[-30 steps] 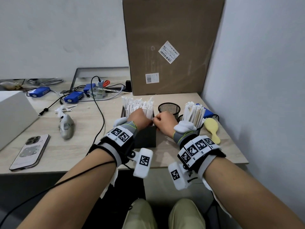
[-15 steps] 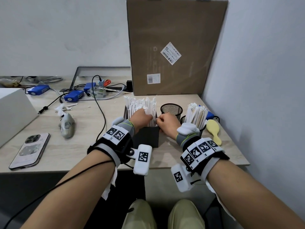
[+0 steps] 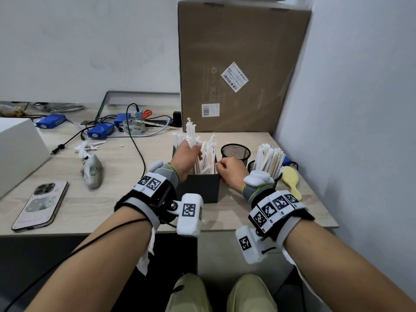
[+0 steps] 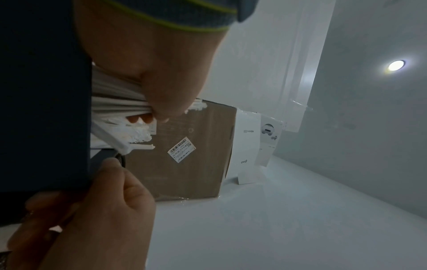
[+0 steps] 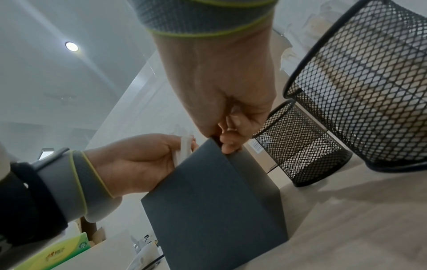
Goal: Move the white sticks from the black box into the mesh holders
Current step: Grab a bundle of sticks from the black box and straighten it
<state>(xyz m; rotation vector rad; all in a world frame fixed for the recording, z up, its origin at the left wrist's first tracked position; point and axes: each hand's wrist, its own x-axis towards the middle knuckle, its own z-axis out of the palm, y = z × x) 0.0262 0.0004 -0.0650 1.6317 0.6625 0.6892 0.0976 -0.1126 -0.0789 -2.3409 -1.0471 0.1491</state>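
Overhead, left hand raised — fingers clutching white sticks, right hand pinching black box rim.

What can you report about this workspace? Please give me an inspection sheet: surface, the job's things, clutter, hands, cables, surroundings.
Surface: light wooden desk.
Job's things: black box holds white sticks; empty mesh holder; full mesh holder.
Clutter: phone, blue packs, yellow brush.
Hands: left hand grips a bundle of sticks; right hand pinches the box's corner.
Cables: black cable crosses the desk.
Surroundings: cardboard box against white walls.
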